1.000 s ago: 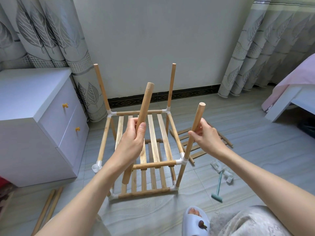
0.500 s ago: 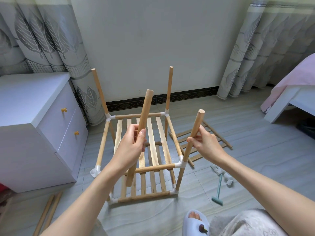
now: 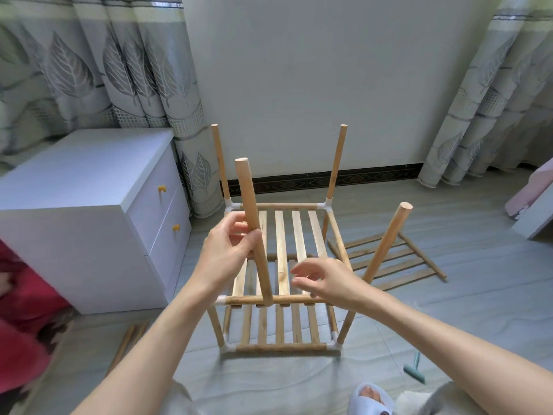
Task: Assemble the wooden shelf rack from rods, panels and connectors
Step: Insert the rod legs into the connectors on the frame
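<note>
Gripping a wooden rod (image 3: 253, 223), the left hand (image 3: 226, 254) holds it upright over the shelf rack (image 3: 281, 280).
Right hand (image 3: 326, 284) hovers beside it, fingers loosely curled, empty; spare slatted panel (image 3: 395, 262) right of the rack, white cabinet (image 3: 89, 211) left.

Right hand (image 3: 326, 283): its loosely curled fingers were motion-blurred, and its wrist covered the near right corner of the upper slatted wooden shelf panel (image 3: 287, 253), so the joint there could not be seen.
Loose wooden rod held in the left hand (image 3: 253, 232): its lower end overlapped the front rail, contact impossible to judge.
Pale slipper (image 3: 372, 399): cut off by the bottom edge.
Dark red fabric (image 3: 27, 310): blurred and cropped at the left edge, identity unclear.
Pink-covered furniture (image 3: 535, 190): only a corner showed at the right edge.
Spare wooden rods on the floor (image 3: 127, 344): partly hidden behind the left forearm.
</note>
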